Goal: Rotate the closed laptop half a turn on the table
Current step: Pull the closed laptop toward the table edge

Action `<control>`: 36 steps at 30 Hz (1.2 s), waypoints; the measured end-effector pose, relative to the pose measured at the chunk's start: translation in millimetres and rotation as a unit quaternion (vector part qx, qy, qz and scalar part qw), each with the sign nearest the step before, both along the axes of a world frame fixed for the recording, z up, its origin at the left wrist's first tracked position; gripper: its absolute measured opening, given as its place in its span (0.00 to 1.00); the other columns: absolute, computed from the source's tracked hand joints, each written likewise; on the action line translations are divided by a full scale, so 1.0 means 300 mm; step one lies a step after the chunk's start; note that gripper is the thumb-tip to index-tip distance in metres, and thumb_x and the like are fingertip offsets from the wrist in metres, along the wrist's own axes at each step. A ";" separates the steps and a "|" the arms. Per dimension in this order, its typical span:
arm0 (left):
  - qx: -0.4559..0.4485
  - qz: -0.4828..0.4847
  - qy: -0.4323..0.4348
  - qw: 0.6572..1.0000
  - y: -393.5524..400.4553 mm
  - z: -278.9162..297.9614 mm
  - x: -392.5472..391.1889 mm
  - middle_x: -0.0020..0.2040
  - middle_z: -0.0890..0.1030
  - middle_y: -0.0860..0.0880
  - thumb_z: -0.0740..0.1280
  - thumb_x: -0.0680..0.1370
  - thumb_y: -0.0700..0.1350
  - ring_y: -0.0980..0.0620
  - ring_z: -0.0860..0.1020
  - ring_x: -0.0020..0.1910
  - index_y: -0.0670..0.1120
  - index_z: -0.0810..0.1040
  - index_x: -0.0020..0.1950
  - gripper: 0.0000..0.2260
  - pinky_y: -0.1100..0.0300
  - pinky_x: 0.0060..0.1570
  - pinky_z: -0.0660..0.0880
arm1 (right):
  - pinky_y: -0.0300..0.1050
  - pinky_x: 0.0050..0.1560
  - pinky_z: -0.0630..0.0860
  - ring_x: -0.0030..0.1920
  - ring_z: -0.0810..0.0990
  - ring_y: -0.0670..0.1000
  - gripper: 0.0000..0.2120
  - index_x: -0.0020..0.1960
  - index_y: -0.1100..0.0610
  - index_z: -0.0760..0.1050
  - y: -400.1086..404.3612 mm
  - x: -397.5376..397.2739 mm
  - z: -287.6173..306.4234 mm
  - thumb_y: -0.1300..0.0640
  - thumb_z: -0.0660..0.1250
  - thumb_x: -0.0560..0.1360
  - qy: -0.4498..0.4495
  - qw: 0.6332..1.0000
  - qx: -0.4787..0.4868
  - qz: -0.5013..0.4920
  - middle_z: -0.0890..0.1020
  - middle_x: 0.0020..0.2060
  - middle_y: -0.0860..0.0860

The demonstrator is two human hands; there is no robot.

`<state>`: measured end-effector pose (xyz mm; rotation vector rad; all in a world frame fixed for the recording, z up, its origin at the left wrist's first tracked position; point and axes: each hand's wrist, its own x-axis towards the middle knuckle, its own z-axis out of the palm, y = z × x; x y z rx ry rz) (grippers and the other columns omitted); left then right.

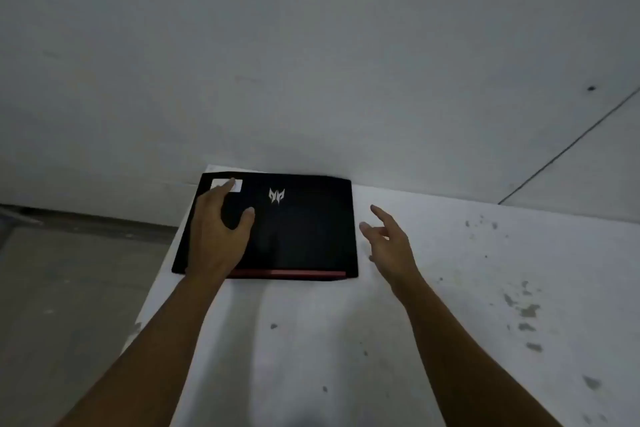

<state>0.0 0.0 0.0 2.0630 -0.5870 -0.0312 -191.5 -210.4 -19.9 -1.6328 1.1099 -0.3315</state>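
Observation:
A closed black laptop point(298, 229) lies flat at the far left corner of the white table point(433, 322). Its lid carries a silver logo in the middle and a white sticker at the far left corner; a red strip runs along its near edge. My left hand point(216, 232) rests palm down on the left part of the lid, fingers spread, fingertips on the sticker. My right hand point(389, 243) hovers just right of the laptop's right edge, fingers apart and holding nothing; it does not touch the laptop.
The table's left edge runs close beside the laptop, with a grey floor point(69, 288) below. A pale wall point(311, 62) rises directly behind the laptop. Chipped grey marks dot the table's right side point(526, 308).

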 end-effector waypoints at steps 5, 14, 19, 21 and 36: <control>0.096 0.008 0.058 0.994 0.057 -0.191 0.129 0.73 0.68 0.40 0.70 0.79 0.48 0.42 0.69 0.71 0.47 0.70 0.77 0.26 0.43 0.68 0.69 | 0.52 0.65 0.71 0.68 0.72 0.55 0.30 0.80 0.43 0.62 0.002 0.112 -0.131 0.45 0.67 0.80 0.121 0.992 -0.001 0.024 0.67 0.74 0.57; 0.340 0.041 0.115 0.932 0.109 -0.404 0.270 0.77 0.57 0.31 0.58 0.76 0.71 0.30 0.62 0.73 0.59 0.52 0.83 0.38 0.36 0.70 0.62 | 0.63 0.67 0.71 0.69 0.69 0.69 0.41 0.81 0.34 0.43 -0.008 0.229 -0.292 0.28 0.59 0.75 0.303 0.944 -0.063 0.109 0.65 0.71 0.66; 0.343 0.060 0.081 0.934 0.106 -0.404 0.289 0.68 0.68 0.31 0.59 0.75 0.72 0.32 0.69 0.65 0.57 0.60 0.81 0.37 0.37 0.64 0.66 | 0.63 0.70 0.68 0.73 0.65 0.69 0.44 0.80 0.33 0.34 -0.020 0.252 -0.303 0.23 0.53 0.73 0.350 0.923 -0.082 0.134 0.69 0.74 0.62; 0.322 0.074 0.083 0.940 0.104 -0.398 0.291 0.64 0.70 0.32 0.61 0.75 0.71 0.33 0.70 0.62 0.56 0.64 0.79 0.36 0.38 0.63 0.67 | 0.61 0.67 0.70 0.72 0.68 0.68 0.45 0.80 0.34 0.33 -0.027 0.259 -0.295 0.22 0.52 0.73 0.361 0.917 -0.093 0.141 0.71 0.73 0.60; 0.299 0.025 0.186 0.936 0.106 -0.337 0.364 0.66 0.66 0.32 0.55 0.74 0.74 0.32 0.76 0.55 0.71 0.48 0.79 0.35 0.42 0.61 0.73 | 0.45 0.41 0.77 0.40 0.78 0.50 0.45 0.82 0.36 0.37 -0.007 0.266 -0.338 0.21 0.50 0.72 0.288 0.940 -0.153 0.104 0.81 0.50 0.51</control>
